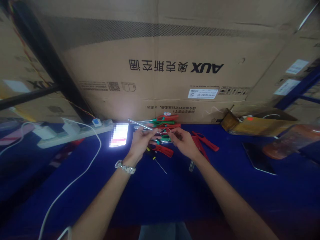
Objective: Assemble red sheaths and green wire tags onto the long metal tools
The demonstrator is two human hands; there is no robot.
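My left hand (138,144), with a watch (125,167) on its wrist, pinches a thin metal tube (136,122) that slants up to the left. Facing it, my right hand (185,143) has its fingers closed on thin wires (163,132) near the tube's lower end; their exact ends are hard to make out. Behind and beneath both hands lie several red and green long-nosed lighters (172,118). A red handle piece (165,151) rests just below them. Close by is a small screwdriver (160,165) with a yellow part. Red handle shells (206,141) lie right of my right hand.
A lit phone screen (121,135) is left of my hands, near a white power strip (75,133) and its cable (82,171). At right are a dark phone (257,158), a bottle (290,141) and an open cardboard box (260,125). Large cardboard (160,43) stands behind the blue table.
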